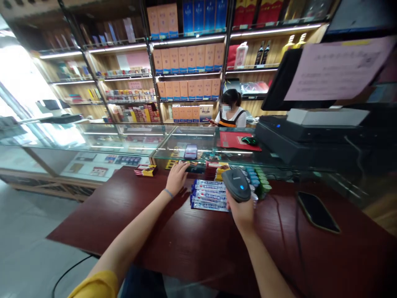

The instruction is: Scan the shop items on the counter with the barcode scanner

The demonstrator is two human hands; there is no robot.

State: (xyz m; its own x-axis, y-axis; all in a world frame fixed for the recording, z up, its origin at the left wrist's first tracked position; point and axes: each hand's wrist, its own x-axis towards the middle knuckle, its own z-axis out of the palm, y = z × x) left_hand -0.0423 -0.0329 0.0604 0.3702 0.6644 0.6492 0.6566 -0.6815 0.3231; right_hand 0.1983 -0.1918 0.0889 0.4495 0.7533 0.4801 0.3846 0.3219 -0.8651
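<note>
A dark handheld barcode scanner [237,185] with a small blue light is gripped in my right hand [242,211]. It hangs over the right end of a pile of blue-and-white long packets [209,194] on the table. My left hand [177,178] reaches to the table's far edge, fingers stretched forward beside yellow packs [171,164]; whether the fingertips touch them I cannot tell. Left of it lies a small stack of red-and-yellow packs [145,169]. More red-and-yellow packs [217,169] stand behind the long packets, with green cylindrical packs [263,185] to the right.
The dark red table [124,211] meets a glass display counter [198,136]. A phone [318,212] lies at the right and another phone [190,151] on the glass. Behind the counter is a person [232,114]. A monitor [279,82] stands at right; a cable [281,223] crosses the table.
</note>
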